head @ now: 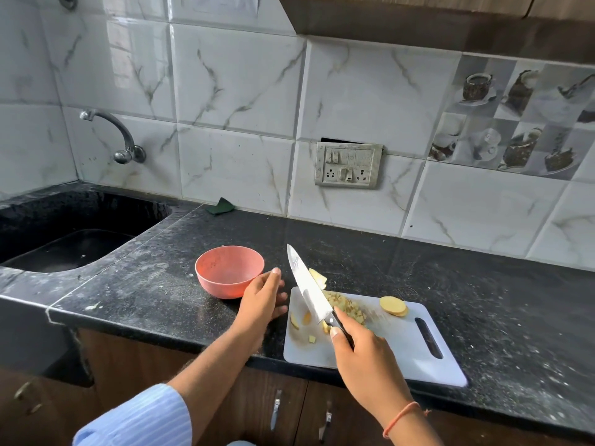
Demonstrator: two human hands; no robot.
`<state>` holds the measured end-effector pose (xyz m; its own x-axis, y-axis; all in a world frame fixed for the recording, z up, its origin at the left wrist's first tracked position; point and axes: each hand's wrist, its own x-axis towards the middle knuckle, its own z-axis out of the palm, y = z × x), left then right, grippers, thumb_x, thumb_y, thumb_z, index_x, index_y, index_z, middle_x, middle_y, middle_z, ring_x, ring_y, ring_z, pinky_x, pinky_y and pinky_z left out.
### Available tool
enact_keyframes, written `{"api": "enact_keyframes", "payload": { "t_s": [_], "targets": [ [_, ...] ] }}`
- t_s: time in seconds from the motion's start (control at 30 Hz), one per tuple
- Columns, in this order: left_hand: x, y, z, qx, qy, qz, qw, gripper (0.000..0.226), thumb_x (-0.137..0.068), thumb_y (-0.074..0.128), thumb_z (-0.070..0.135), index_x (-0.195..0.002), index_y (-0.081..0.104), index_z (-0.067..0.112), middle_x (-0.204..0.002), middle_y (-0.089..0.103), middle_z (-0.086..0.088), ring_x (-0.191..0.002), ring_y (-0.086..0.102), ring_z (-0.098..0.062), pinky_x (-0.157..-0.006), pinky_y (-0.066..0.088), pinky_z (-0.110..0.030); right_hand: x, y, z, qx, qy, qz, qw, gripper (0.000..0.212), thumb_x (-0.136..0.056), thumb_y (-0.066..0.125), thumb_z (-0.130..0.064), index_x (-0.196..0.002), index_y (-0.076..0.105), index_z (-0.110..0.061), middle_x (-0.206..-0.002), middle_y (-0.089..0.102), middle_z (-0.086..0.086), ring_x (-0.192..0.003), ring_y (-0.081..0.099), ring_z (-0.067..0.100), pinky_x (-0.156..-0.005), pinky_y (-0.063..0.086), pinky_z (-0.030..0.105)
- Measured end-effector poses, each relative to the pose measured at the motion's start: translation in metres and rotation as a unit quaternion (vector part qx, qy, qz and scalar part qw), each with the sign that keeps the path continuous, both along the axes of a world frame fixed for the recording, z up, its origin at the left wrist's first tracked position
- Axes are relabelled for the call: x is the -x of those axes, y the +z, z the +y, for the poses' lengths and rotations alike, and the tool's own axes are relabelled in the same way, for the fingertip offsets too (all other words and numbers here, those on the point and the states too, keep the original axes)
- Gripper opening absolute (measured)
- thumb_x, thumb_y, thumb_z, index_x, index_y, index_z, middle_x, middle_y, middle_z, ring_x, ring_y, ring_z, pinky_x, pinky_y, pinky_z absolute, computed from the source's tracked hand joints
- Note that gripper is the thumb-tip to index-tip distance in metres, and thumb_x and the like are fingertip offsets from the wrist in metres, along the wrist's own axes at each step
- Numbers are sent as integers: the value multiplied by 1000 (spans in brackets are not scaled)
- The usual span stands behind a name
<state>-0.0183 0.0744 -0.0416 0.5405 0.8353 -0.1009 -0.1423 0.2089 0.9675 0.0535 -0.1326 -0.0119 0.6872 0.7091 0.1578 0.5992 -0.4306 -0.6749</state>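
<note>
Over the board (397,344), the right grip (363,355) is clasping the knife (306,284) near the slack, empty left grip (260,300). Slipping sideways, the blade could be cutting it.

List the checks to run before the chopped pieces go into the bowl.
1. Right hand grips the knife by its handle: ok.
2. Left hand clear of the blade: ok, it is beside the pink bowl.
3. Bowl upright and close to the cutting board: ok.
4. Chopped pieces gathered in one pile: not ok, strays lie left of the blade.
5. Board fully on the counter: cannot tell, its near edge sits at the counter's front.
</note>
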Motion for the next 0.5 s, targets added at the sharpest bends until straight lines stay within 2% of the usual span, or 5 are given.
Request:
{"api": "enact_keyframes", "payload": {
  "t_s": [0.1, 0.2, 0.3, 0.37, 0.5],
  "targets": [
    [-20, 7, -17, 154, -55, -133, 977, 56, -110, 45, 52, -149, 51, 12, -142, 64, -6, -133, 60, -27, -101, 52, -40, -1, 0, 2, -46, 23, 42, 998, 45, -110, 48, -39, -155, 49, -39, -108, 73, -20, -71, 61, -7, -57, 43, 11],
    [-30, 15, -29, 251, -102, -204, 941, 68, -108, 41, 60, -143, 56, 4, -137, 68, -20, -131, 63, -36, -105, 52, -47, -2, -3, 4, -78, 26, 121, 989, 43, -109, 51, -38, -151, 51, -45, -78, 56, -28, -61, 48, -3, -57, 36, 11],
    [-34, 23, -35, 298, -132, -257, 910, 69, -109, 36, 60, -136, 57, 0, -139, 67, -21, -137, 58, -41, -120, 41, -50, -3, -2, 4, -114, 26, 229, 966, 37, -110, 52, -30, -137, 47, -55, -57, 50, -15, -49, 35, 2, -47, 31, 21],
    [-37, 27, -37, 320, -130, -273, 898, 65, -109, 37, 58, -134, 59, 2, -137, 68, -19, -131, 63, -41, -118, 44, -50, -4, -1, 2, -130, 21, 284, 950, 39, -110, 53, -29, -142, 50, -52, -59, 42, -3, -46, 30, 8, -41, 28, 23],
    [-37, 28, -40, 342, -112, -241, 901, 66, -111, 41, 53, -142, 55, -4, -127, 72, -19, -115, 72, -41, -102, 55, -49, -6, -8, -1, -128, 20, 320, 939, 43, -111, 52, -29, -152, 49, -42, -60, 39, -1, -47, 27, 9, -40, 26, 22]
  ]
}}
